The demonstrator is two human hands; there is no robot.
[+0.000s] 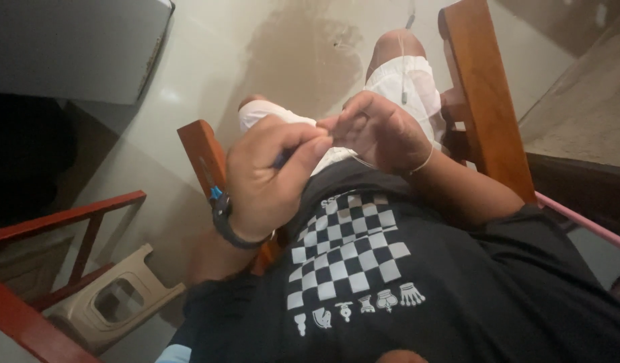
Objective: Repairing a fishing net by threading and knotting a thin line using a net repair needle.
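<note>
- Thread (364, 161), thin and pale, runs just under my right hand (384, 131), above the lap and between the arms of the wooden chair (485, 87). If it slips free, I judge it falls onto the white shorts (404, 84) or the pale floor (209, 67), where it would be very hard to spot.
- Dim light and a steeply tilted view are the bigger worry: I can barely follow the thread, so a wrong pull could go unnoticed.
- My left hand (269, 181), with a black wristband (229, 225), is curled tight, thumb and forefinger pinched on a small blue thing (281, 160). Most of it is hidden, so I cannot tell what it is. A loosened pinch could drop it between my legs or through the gap beside the chair arm.
- The right hand, with a thin bracelet (423, 163), has its fingers bent towards the left, fingertips touching. I cannot tell whether it really grips the thread or the thread only lies against it.
- The thread might snag on the bracelet, since it passes just beside it.
</note>
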